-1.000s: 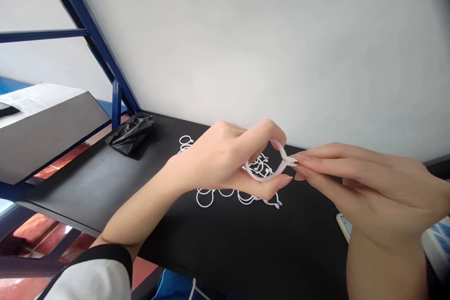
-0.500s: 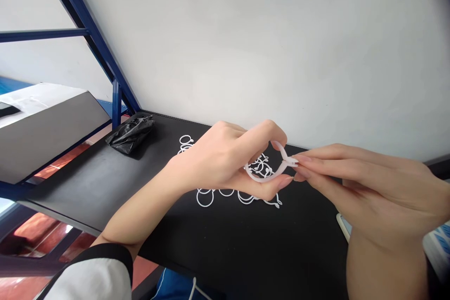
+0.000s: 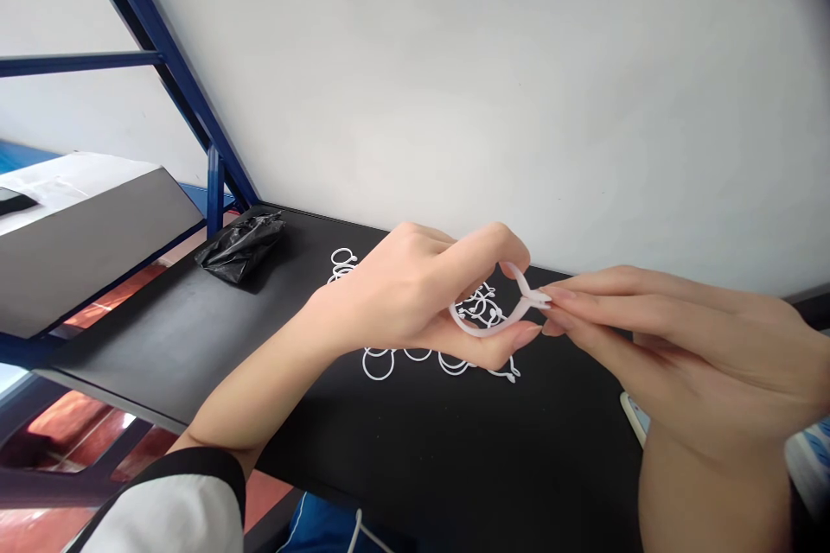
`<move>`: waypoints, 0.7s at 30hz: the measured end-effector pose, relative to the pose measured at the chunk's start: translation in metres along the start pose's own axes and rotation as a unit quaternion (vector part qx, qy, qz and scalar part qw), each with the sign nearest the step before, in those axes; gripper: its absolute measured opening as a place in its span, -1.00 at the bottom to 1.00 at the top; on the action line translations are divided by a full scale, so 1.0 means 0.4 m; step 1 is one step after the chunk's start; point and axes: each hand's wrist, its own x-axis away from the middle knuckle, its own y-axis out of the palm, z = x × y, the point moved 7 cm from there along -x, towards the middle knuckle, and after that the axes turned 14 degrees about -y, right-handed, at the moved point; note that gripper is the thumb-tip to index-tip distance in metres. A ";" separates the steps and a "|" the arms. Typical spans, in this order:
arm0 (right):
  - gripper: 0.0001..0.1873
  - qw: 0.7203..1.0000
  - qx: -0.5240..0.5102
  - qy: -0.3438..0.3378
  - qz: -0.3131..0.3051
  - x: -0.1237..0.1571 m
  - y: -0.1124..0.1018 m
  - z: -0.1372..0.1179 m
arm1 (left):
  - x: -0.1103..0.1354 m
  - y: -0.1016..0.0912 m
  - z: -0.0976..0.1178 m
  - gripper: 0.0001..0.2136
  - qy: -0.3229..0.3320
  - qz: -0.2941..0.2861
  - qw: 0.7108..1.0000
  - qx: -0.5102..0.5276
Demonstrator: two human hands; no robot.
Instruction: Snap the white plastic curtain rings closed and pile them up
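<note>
Thumb and forefinger of my left hand [image 3: 415, 294] curl around a white plastic ring [image 3: 480, 332] from its left side, closed on the band. At the ring's right end, its two short tabs meet between the fingertips and thumb of my right hand [image 3: 674, 337], which pinches them. The ring is held up above the black table [image 3: 441, 458]. Behind and below my left hand lie several more white plastic rings [image 3: 378, 365], some piled together. My left hand and wrist hide part of that pile.
A crumpled black plastic bag [image 3: 243, 246] lies at the table's back left. A phone-like object [image 3: 634, 417] is partly hidden beside my right wrist. Blue metal framing [image 3: 162, 60] stands at left, near a grey-sided, white-topped box [image 3: 104, 242]. A pale wall [image 3: 421, 104] rises behind the table.
Almost nothing differs. Both hands keep the same hold on the ring, with only a very slight shift of my right hand.
</note>
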 end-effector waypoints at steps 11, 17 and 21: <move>-0.75 1.000 -0.002 -0.025 -0.004 -0.013 0.001 -0.008 | 0.002 0.002 0.003 -0.82 0.003 -0.006 1.000 0.010; -0.74 1.000 0.002 -0.001 -0.012 -0.012 0.004 -0.006 | -0.001 0.002 0.000 -0.81 0.004 -0.004 1.000 0.010; -0.72 1.000 0.004 -0.010 -0.015 -0.013 0.006 -0.008 | 0.000 0.002 -0.001 -0.81 0.000 -0.006 1.000 0.004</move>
